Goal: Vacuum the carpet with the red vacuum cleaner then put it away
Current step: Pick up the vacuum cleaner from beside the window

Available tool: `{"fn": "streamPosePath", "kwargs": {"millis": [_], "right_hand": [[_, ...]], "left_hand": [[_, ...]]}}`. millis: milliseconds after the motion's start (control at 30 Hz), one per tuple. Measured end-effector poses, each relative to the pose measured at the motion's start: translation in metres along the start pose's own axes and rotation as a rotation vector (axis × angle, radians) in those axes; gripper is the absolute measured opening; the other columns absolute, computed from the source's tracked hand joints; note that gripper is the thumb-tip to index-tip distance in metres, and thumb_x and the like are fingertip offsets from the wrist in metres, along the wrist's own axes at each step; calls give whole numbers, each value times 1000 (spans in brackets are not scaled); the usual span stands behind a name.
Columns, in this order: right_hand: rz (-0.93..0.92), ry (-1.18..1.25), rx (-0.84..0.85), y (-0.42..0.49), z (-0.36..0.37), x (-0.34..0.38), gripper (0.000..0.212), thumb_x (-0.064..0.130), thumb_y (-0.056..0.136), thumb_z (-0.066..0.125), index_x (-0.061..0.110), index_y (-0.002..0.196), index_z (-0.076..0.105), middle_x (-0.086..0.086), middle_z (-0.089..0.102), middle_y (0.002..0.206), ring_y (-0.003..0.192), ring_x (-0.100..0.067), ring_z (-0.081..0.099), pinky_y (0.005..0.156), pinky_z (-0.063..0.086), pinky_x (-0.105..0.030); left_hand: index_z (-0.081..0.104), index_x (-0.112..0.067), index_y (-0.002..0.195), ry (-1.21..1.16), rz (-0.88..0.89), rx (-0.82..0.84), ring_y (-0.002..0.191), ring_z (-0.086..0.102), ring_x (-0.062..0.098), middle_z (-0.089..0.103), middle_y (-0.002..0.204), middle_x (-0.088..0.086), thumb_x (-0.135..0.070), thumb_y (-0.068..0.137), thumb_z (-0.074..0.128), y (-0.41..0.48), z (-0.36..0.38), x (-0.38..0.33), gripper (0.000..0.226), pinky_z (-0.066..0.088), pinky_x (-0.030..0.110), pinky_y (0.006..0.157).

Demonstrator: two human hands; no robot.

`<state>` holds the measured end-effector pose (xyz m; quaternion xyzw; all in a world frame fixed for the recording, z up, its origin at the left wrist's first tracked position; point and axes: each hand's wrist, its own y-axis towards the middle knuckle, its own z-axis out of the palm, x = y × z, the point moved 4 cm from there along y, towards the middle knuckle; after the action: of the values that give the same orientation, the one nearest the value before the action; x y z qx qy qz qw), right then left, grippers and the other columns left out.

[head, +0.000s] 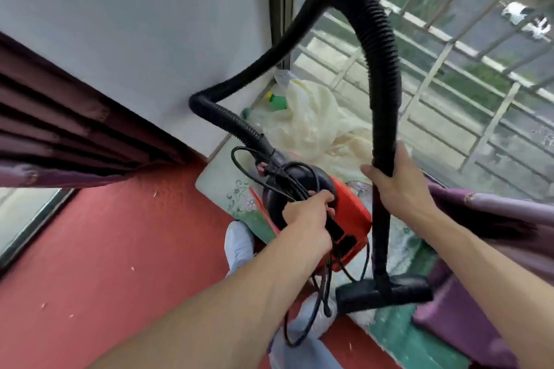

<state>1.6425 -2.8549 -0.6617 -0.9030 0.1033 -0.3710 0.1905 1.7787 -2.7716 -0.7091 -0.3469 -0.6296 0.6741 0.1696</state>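
Note:
The red vacuum cleaner (352, 216), red body with a black front, hangs in the air in front of me. My left hand (308, 219) grips its top handle together with loops of the black power cord (299, 335). A black ribbed hose (371, 39) arches high from the vacuum's nose over to my right hand (395, 186), which grips the hose's straight tube. The black floor nozzle (383, 293) hangs at the tube's lower end, over the edge of a green patterned ledge (239, 198). The red carpet (120, 249) lies below at the left.
A grey wall (135, 24) stands ahead, with dark red curtains (60, 129) at left. A barred window (464, 84) fills the right. On the ledge lie a cream plastic bag (311, 123) and a green bottle (277, 100). Purple fabric (479, 249) drapes at right. My shoes (239, 243) stand below.

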Motion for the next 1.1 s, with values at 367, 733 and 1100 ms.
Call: {"fn": "streamPosePath", "kwargs": {"millis": [367, 733, 1100], "right_hand": [[-337, -60, 227, -164, -77, 175, 32, 21, 89, 69, 29, 106, 43, -2, 60, 87, 82, -27, 57, 66, 38, -36], [-502, -133, 361, -336, -68, 264, 35, 17, 88, 70, 14, 119, 53, -5, 62, 95, 88, -28, 57, 69, 36, -35], [-679, -151, 522, -548, 30, 268, 33, 19, 83, 74, 9, 112, 60, -7, 69, 96, 96, -32, 65, 84, 48, -38]], "left_hand": [[48, -3, 74, -7, 177, 4, 34, 38, 18, 43, 51, 10, 10, 74, 66, -204, -97, -74, 23, 34, 24, 46], [47, -7, 60, -89, 257, 5, 35, 39, 19, 41, 34, 3, 12, 73, 67, -338, -269, -51, 31, 39, 27, 47], [55, -7, 58, -353, 486, -151, 40, 37, 21, 41, 44, 6, 1, 80, 71, -420, -512, 65, 28, 38, 29, 47]]}}
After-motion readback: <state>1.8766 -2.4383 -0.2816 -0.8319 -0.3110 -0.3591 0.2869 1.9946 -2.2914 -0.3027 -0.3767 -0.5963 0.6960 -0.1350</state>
